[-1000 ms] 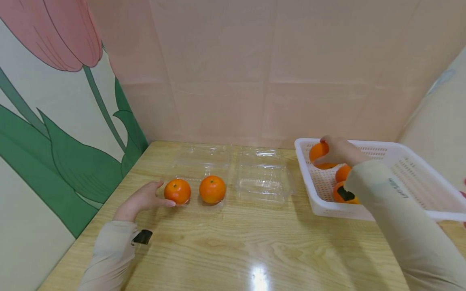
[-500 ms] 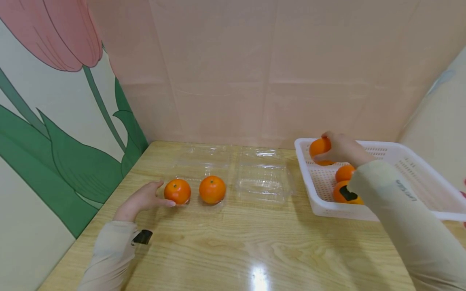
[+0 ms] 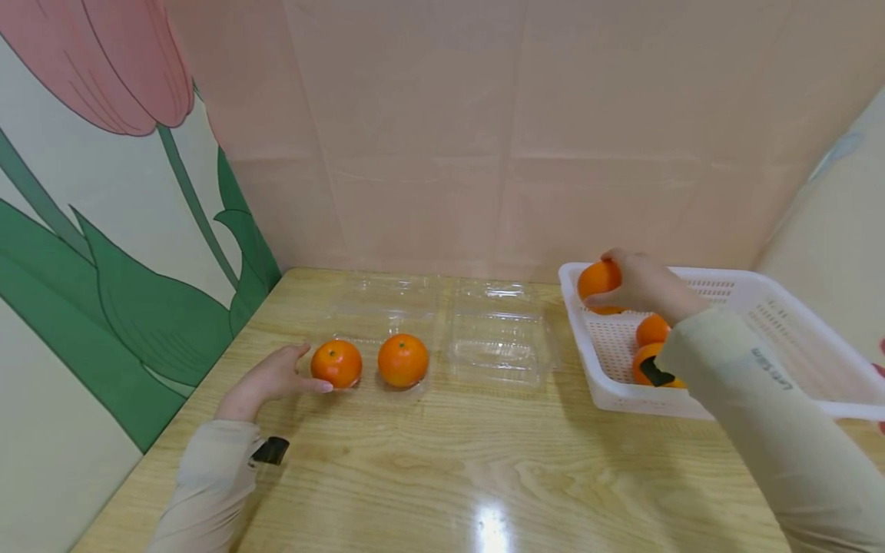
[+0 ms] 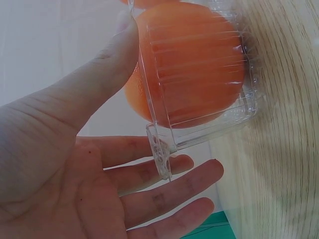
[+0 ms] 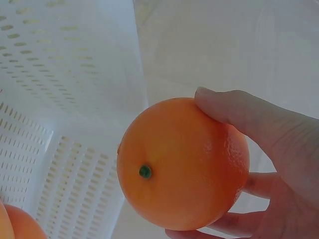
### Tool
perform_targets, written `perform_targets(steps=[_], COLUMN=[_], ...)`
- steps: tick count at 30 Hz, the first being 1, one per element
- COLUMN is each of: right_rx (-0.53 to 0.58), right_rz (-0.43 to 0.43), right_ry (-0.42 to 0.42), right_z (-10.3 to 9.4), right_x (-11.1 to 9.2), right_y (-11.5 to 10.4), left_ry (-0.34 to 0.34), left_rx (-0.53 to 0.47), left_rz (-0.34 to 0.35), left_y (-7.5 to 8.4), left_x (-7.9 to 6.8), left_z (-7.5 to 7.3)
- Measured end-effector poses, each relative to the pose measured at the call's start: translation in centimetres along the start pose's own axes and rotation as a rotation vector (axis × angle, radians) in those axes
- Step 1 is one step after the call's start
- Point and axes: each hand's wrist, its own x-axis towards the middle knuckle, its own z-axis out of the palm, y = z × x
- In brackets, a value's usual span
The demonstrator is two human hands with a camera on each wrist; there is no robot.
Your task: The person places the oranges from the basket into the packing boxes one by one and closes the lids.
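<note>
In the head view, my left hand (image 3: 271, 381) is at the left end of a clear plastic clamshell container with two oranges in it, one on the left (image 3: 336, 364) and one on the right (image 3: 403, 360). Thumb and index finger span the container's rim (image 4: 160, 149) in the left wrist view; the other fingers stretch out loosely. My right hand (image 3: 646, 283) grips a third orange (image 5: 182, 164), thumb on one side and fingers beneath, its green stem end showing. That orange overlaps the left back corner of the white basket (image 3: 588, 369) in the head view.
A second clear clamshell container (image 3: 494, 349) lies opened between the first one and the basket. More oranges (image 3: 650, 330) lie in the basket, partly hidden by my right forearm. The wooden table (image 3: 429, 476) backs onto a covered wall, with a tulip mural on the left.
My right hand shifts slightly right and up with the orange, then left toward the basket's corner. The left hand and the two oranges near it stay in place.
</note>
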Motion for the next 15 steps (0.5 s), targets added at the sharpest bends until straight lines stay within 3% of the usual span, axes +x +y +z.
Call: perform_targets(steps=[15], right_rx=[-0.008], right_rz=[-0.053], right_ry=[0.059], right_z=[0.5], right_x=[-0.7], right_y=[-2.0], left_ry=[-0.006], left_rx=[-0.043], left_rz=[-0.031], left_y=[0.0], left_x=[0.1], left_z=[0.3])
